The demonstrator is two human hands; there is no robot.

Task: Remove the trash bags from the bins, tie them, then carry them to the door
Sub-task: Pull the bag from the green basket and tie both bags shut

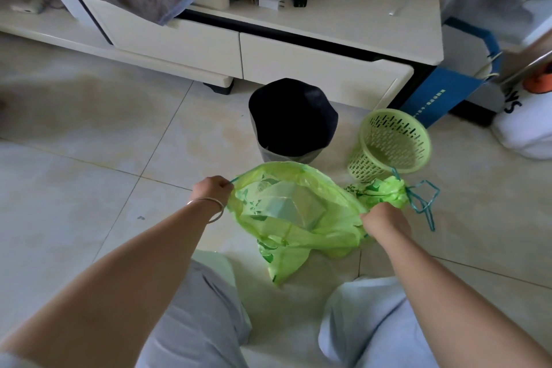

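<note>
Green trash bag [298, 218], translucent, mouth wide btwn left hand [212, 190] & right hand [385, 222].

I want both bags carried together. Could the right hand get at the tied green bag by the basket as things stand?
Probably yes: the tied green bag lies just beyond the right hand, nothing between them, but that hand grips the open bag.

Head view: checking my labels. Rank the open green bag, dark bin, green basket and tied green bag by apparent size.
1. Open green bag, nearest the camera.
2. Dark bin.
3. Green basket.
4. Tied green bag, partly hidden by the right hand.
</note>
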